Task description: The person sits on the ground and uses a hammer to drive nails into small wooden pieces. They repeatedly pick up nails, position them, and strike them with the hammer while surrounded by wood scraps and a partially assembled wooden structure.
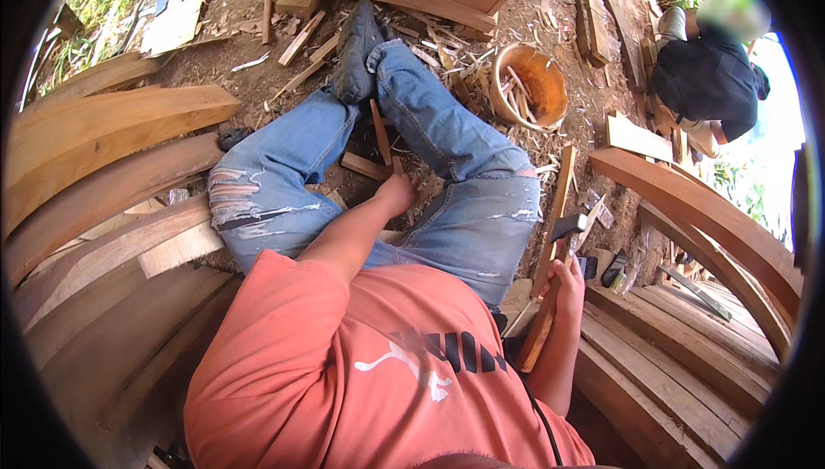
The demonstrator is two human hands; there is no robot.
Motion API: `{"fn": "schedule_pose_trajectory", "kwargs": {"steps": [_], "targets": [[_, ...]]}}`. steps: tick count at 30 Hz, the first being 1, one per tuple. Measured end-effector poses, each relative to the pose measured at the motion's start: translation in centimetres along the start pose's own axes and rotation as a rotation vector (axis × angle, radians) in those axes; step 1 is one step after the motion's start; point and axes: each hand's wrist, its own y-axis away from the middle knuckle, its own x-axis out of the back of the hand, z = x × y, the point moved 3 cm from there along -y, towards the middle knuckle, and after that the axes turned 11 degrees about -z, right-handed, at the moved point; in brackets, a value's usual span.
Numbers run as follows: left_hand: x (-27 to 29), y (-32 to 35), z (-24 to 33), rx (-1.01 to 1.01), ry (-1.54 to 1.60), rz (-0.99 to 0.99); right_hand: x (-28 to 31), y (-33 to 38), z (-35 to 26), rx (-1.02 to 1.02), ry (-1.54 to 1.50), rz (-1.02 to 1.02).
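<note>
Right of centre in the frame, the right hand (565, 282) grasps a hammer (568, 227) by its wooden handle, dark head above the fist. Mid-frame, the left hand (398, 195) curls near a wooden strip (380, 132); I cannot tell whether it grips anything.

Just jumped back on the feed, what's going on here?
The right hand grips a hammer. The left hand is down between the legs, by a thin wooden strip; whether it holds anything is unclear. An orange bucket containing wood scraps sits ahead, and another person is off right.
</note>
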Motion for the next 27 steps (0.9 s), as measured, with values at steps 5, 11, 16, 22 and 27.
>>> {"fn": "schedule_pose_trajectory", "kwargs": {"steps": [5,11,16,22,27], "targets": [[-1.1,-1.0,-0.9,-0.069,-0.121,0.099,0.1,-0.9,0.8,-0.003,-0.021,-0.082],[4.8,1.9,-2.2,-0.020,0.021,0.261,-1.3,-2.0,1.1,0.024,0.018,-0.093],[11.3,7.4,-6.5,0.239,0.662,0.371,-4.6,-3.3,0.1,0.061,0.073,-0.152],[10.9,11.2,-11.5,0.226,1.936,0.501,-6.2,-3.3,-0.5,0.179,0.019,-0.211],[12.9,15.3,-11.0,0.153,1.997,0.568,-9.0,-3.8,-1.2,0.214,-0.067,-0.363]]}}
